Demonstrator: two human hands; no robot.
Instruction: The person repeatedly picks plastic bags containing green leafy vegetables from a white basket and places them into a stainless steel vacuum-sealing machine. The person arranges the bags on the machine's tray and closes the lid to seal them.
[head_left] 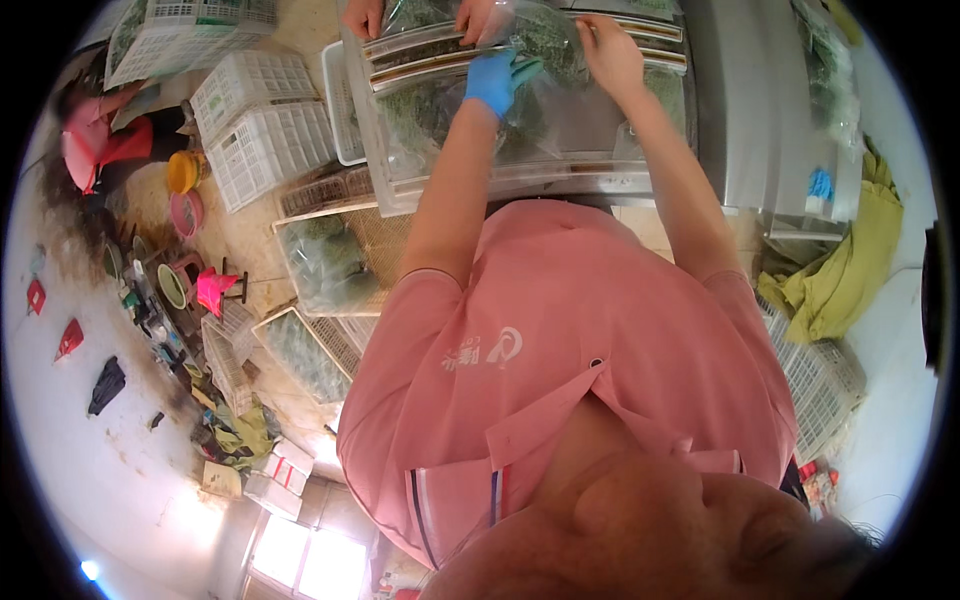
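My left hand (490,83), in a blue glove, is at a clear plastic bag (545,120) with feathery green herbs inside. Its fingers point to the right and look closed on the plastic, though the film partly veils them. Bare and ungloved, my right hand (614,60) pinches the bag's far right part between thumb and fingers. The bag lies across a worktop with metal-edged sealing bars (430,68). More green herbs (552,38) show under plastic beyond my hands. Another person's hands (482,20) rest at the far side, near the bars.
White plastic crates (270,145) are stacked on the left. Below them, baskets (385,250) hold bagged greens (325,265). A metal surface (730,110) adjoins the worktop on the right, with a yellow-green cloth (850,270) hanging beyond. Another person in red (100,145) is at far left.
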